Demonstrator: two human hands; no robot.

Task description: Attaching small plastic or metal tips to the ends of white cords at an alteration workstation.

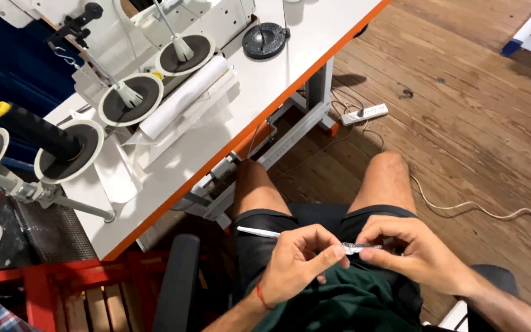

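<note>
Both hands work close together over the lap of the seated person, above the dark green fabric (345,301) bunched there. Left hand (296,261): fingers curled inward, thumb and forefinger pinched on the near end of a thin silver-grey strip (364,247) that runs between the two hands. A slim white, pencil-like tool (258,232) projects leftward from behind this hand; whether the hand grips it cannot be determined. A red thread bracelet (262,298) circles the left wrist. Right hand (416,249): fingers bent down, fingertips pressed on the far end of the same strip, holding it against the fabric.

The strip lies level, just above the upper edge of the green fabric, spanning the small gap between the hands.

Surroundings: a white worktable with an orange edge (290,80) stands to the left front, carrying a thread stand with several round cone bases (129,98), a black thread cone with a yellow tip (35,130), a roll of white material (182,97) and a dark round disc (264,40). A white power strip (369,113) and its white cable (480,209) lie on the wooden plank floor (462,92). A red frame (62,283) sits at lower left.
</note>
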